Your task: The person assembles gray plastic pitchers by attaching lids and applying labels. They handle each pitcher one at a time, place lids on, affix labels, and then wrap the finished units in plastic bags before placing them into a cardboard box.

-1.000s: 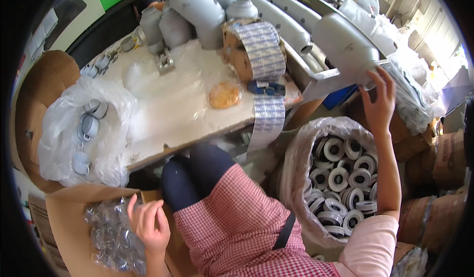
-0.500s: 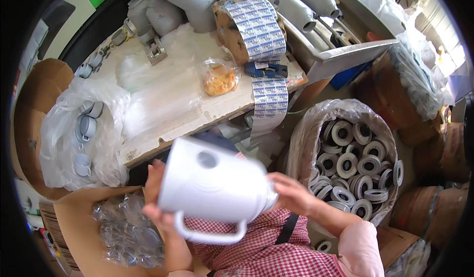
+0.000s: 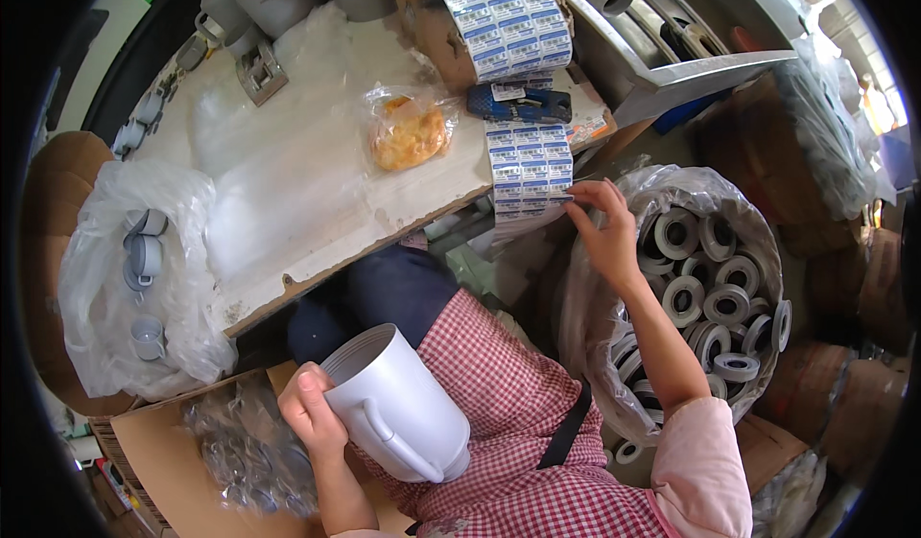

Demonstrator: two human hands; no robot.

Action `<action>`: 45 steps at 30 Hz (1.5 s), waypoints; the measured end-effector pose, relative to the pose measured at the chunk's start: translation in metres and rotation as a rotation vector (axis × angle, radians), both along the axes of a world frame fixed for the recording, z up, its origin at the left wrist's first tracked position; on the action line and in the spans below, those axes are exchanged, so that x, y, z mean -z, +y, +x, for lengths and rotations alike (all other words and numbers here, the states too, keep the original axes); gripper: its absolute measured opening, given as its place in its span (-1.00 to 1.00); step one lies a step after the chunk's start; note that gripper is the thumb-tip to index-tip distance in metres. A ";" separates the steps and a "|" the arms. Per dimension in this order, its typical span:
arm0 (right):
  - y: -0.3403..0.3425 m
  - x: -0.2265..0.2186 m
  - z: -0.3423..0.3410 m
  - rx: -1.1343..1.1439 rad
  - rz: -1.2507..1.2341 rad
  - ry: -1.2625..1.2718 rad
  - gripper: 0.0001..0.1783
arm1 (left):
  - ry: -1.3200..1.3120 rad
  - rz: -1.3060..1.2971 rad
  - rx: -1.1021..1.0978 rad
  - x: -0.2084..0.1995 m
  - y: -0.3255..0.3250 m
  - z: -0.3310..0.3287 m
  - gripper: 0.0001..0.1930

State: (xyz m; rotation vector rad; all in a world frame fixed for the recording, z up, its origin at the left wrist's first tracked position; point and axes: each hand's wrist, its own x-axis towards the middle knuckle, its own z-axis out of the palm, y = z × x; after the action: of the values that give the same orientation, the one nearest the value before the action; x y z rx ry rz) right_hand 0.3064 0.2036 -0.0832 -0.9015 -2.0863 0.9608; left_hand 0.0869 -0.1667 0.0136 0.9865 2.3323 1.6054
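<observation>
My left hand [image 3: 313,413] is closed on the rim of a large light-grey jug [image 3: 408,413], thumb near its open mouth. The jug lies tilted over my lap, mouth toward the upper left, its handle facing me. At the table's front edge, my right hand [image 3: 608,236] pinches the right edge of a hanging strip of blue-and-white labels [image 3: 531,159]. Whether a single label has come loose between the fingertips is too small to tell. The strip passes under a dark blue block-like tool [image 3: 518,105] on the table.
A bagged bread bun [image 3: 411,135] lies on the worn white table [image 3: 259,222]. Grey ring-shaped parts fill a plastic-lined bin [image 3: 576,346] at right. Grey cups sit in a plastic bag [image 3: 86,298] at left; a cardboard box [image 3: 158,452] holds bagged parts. Grey jugs [image 3: 278,1] stand at the back.
My right hand has let go of the jug's narrow end and moved up and right to the label strip. The jug, still in my left hand, has turned and dropped lower.
</observation>
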 end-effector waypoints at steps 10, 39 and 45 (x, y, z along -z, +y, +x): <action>-0.035 -0.032 0.000 0.123 0.448 -0.063 -0.81 | -0.161 0.016 0.020 -0.008 -0.033 0.008 -0.73; -0.206 -0.147 -0.099 -0.619 -0.804 -0.057 -0.92 | -0.219 0.045 0.203 -0.015 -0.038 0.006 -0.77; -0.206 -0.147 -0.100 -0.635 -0.755 -0.049 -0.90 | -0.197 0.050 0.179 -0.015 -0.035 0.008 -0.74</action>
State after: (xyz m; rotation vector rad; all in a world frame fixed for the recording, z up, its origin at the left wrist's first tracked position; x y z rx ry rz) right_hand 0.2065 -0.0022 0.0634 -0.5811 -2.0965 2.1667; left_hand 0.0950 -0.2015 0.0283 0.9686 2.0245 1.6175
